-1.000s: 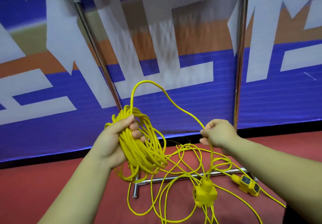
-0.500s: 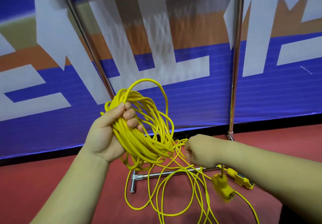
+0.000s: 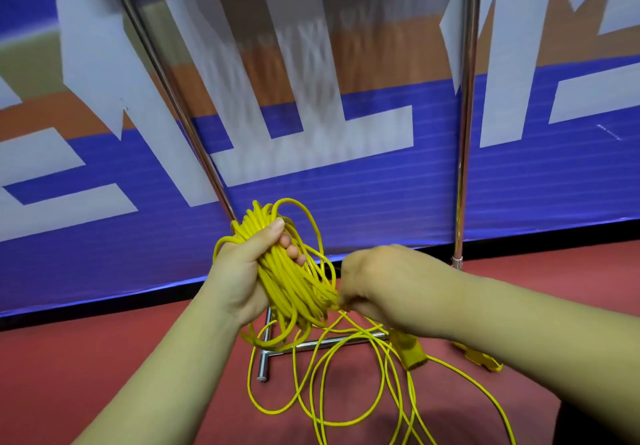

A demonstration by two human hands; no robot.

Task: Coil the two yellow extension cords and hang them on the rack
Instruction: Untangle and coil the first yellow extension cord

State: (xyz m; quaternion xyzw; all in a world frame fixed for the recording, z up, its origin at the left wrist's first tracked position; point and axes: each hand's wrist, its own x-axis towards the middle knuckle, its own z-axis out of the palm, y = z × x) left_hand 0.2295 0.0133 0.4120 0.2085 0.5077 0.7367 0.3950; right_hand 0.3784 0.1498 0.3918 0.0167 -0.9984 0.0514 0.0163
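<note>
Left hand grips yellow cord coil to keep loops gathered | right hand pinches loose strand, likely feeding another loop

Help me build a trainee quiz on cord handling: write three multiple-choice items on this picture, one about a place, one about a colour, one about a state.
1. Where is the coil?
A. hung on a hook
B. in the left hand
C. on a shelf

2. What colour is the floor?
A. green
B. grey
C. red

3. What is the right hand doing?
A. pinching loose cord beside the coil
B. lying flat and open
C. gripping a pole

Answers:
1 B: the thumb and fingers wrap around the bundled loops, held up off the floor.
2 C: the surface under the trailing cord is plainly red.
3 A: its curled fingers close on a strand at the coil's lower edge.
</note>
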